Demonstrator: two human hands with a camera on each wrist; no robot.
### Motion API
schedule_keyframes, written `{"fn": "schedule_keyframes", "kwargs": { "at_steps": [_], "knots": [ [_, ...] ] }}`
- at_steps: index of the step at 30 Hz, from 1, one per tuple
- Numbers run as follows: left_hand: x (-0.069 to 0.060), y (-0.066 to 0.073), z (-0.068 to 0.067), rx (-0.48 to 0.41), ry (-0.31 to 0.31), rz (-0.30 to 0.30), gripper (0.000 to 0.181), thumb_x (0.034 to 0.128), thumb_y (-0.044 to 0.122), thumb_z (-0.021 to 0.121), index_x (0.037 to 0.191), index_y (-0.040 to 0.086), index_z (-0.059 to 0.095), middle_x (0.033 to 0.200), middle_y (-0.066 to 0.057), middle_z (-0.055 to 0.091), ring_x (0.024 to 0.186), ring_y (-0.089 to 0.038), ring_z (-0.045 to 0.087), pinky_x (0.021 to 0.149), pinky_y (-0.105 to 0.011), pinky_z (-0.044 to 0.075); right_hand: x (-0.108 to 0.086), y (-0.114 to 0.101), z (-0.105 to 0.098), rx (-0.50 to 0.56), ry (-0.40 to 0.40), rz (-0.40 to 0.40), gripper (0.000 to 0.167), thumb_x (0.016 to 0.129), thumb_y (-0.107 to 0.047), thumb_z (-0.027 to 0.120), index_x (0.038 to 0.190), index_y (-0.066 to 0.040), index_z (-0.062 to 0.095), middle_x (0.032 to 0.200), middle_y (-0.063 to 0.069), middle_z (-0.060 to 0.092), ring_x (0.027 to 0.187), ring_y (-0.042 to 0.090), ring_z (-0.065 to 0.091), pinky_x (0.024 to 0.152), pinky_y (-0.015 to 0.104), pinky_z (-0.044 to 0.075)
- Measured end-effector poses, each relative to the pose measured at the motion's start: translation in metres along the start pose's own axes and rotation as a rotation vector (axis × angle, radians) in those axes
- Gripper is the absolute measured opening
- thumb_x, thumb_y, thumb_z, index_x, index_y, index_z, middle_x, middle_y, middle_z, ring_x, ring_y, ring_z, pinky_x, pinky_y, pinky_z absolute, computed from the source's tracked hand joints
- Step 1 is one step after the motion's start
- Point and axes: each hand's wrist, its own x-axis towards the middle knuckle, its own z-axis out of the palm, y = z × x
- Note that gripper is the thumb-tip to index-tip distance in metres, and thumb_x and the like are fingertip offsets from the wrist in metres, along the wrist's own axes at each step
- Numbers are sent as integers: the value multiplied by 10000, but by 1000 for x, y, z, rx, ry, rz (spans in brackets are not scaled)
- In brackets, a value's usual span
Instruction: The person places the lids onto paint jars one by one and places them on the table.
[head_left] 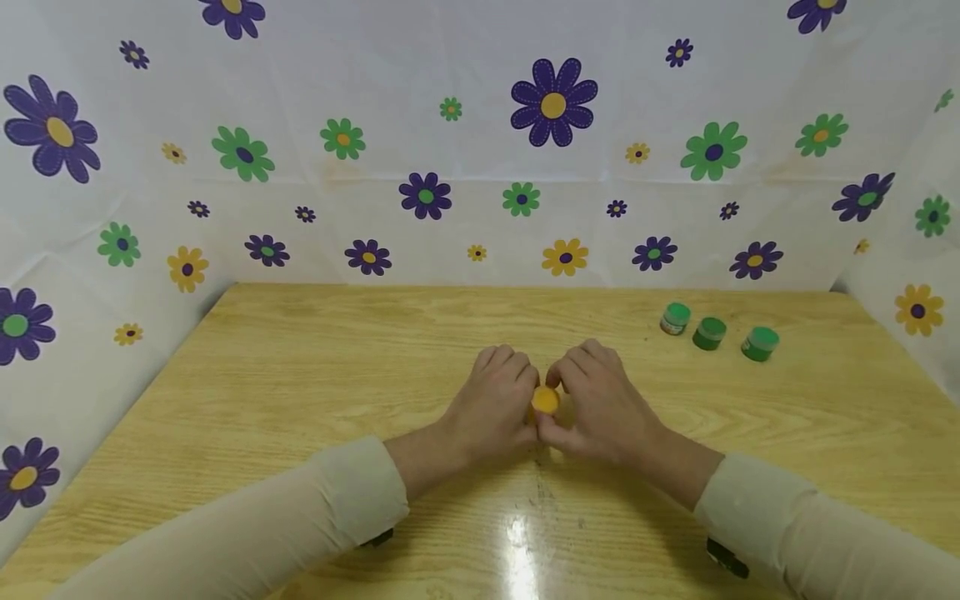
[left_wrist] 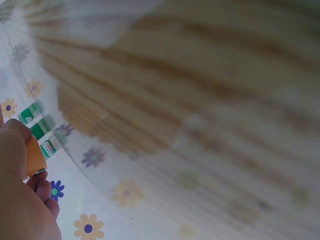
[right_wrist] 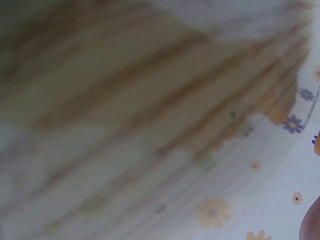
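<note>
A small paint jar with a yellow-orange top (head_left: 546,400) is between my two hands over the middle of the table. My left hand (head_left: 495,404) grips it from the left with curled fingers. From the other side my right hand (head_left: 600,406) pinches it between thumb and fingers. The left wrist view shows the jar's orange side (left_wrist: 35,156) between the left hand's fingers. Only an orange sliver (right_wrist: 317,145) and a bit of a hand (right_wrist: 312,220) appear at the right wrist view's edge. The hands hide the jar's lower part in the head view.
Three green paint jars stand at the back right of the wooden table (head_left: 300,358): one on the left (head_left: 675,319), one in the middle (head_left: 709,333), one on the right (head_left: 761,343). A flower-patterned white cloth (head_left: 480,150) rises behind the table and along its sides.
</note>
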Motion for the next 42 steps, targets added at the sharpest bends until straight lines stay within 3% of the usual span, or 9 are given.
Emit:
{"fn": "schedule_keyframes", "kwargs": {
  "at_steps": [13, 23, 32, 37, 42],
  "knots": [
    [0, 1, 0, 27, 7, 17, 334, 773, 380, 792, 812, 112, 597, 806, 13, 560, 812, -173, 464, 821, -319, 373, 0, 0, 1, -42, -2, 29, 342, 787, -434, 708, 846, -113, 607, 813, -11, 588, 830, 186, 442, 826, 365, 392],
    [0, 4, -1, 36, -12, 78, 276, 775, 348, 736, 767, 108, 600, 794, 16, 570, 819, -176, 471, 829, -310, 374, -1, -1, 1, -105, -13, 30, 376, 780, -464, 694, 700, -131, 538, 665, -41, 506, 722, 167, 408, 751, 335, 364],
    [-3, 4, -4, -6, -211, -24, 435, 811, 520, 713, 906, 102, 641, 888, 16, 578, 871, -169, 469, 880, -325, 379, 0, -3, -3, -96, -186, 196, 394, 804, -491, 691, 679, -145, 551, 634, -68, 492, 698, 153, 408, 730, 314, 340],
    [-9, -1, -8, 0, -191, -40, 392, 840, 456, 678, 938, 77, 672, 924, -4, 601, 896, -186, 496, 911, -350, 392, -1, 5, -9, -101, -254, 262, 387, 809, -487, 702, 745, -126, 577, 677, -55, 515, 720, 165, 412, 753, 336, 360],
    [-14, -9, -12, -17, -156, -54, 367, 829, 417, 693, 942, 68, 667, 924, -19, 595, 908, -209, 502, 927, -383, 389, -6, 23, -17, -120, -268, 327, 398, 821, -488, 706, 773, -107, 602, 706, -33, 549, 752, 185, 444, 759, 359, 363]
  ]
}}
